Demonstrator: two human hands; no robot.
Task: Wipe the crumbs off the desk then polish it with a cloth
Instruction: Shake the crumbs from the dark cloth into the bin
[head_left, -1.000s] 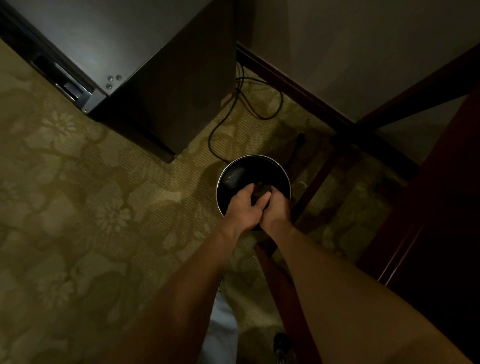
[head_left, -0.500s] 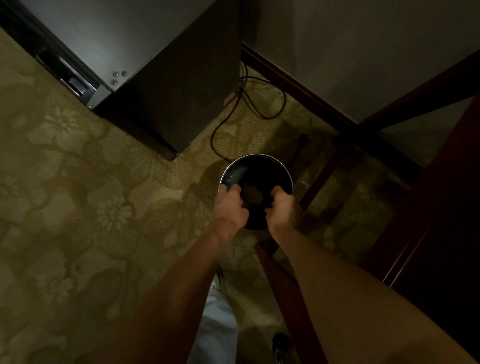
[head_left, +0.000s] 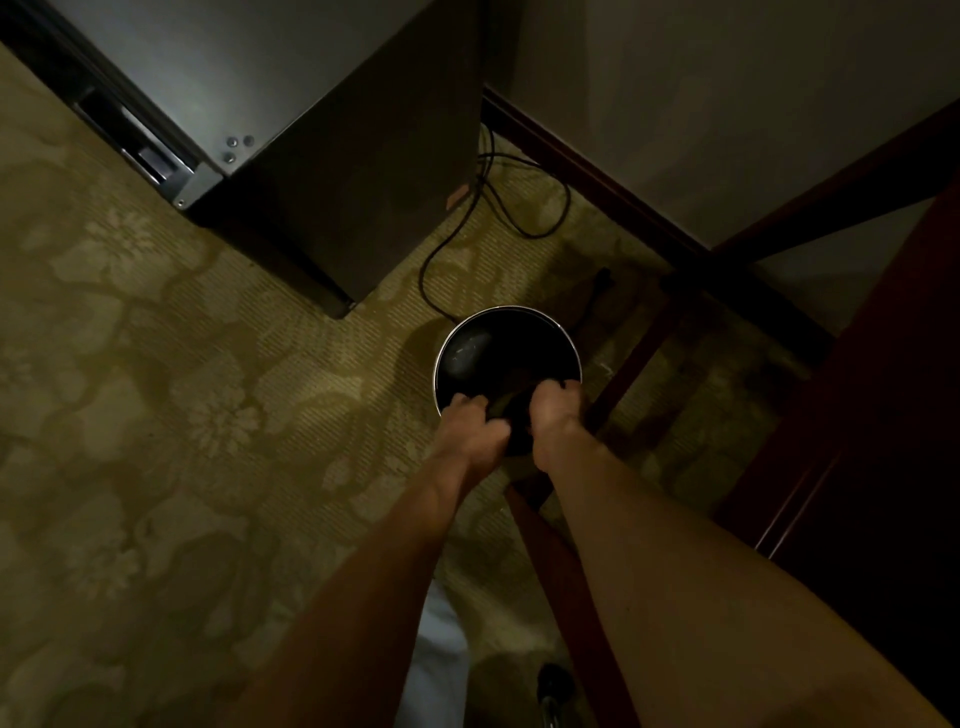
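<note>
I read both hands as positioned directly above the round black waste bin with a bright metal rim (head_left: 509, 309), which stands on the olive floral-pattern carpet (head_left: 156, 364). One second ago the hands were pressed together over the bin opening. Half a second ago they had parted. Now they sit further apart, the left hand (head_left: 474, 431) over the near-left rim and the right hand (head_left: 558, 413) over the near-right rim. Both have fingers curled, and each appears to grip one end of a dark cloth (head_left: 511, 415) drawn between them, though the light is too low to confirm the cloth's edges. I judge this opening-out to be a shake-out step, in which crumbs collected from the desk are released into the bin. No crumbs can be resolved in the view. The dark red-brown wooden desk (head_left: 893, 338) lies at the right edge of the view. Its working surface is not shown, so I cannot verify that it is clean. On this reading the wipe stage is closing and the polish stage is not yet begun. The tall dark grey cabinet (head_left: 337, 182) and the black cable (head_left: 470, 244) beyond the bin have not moved.
</note>
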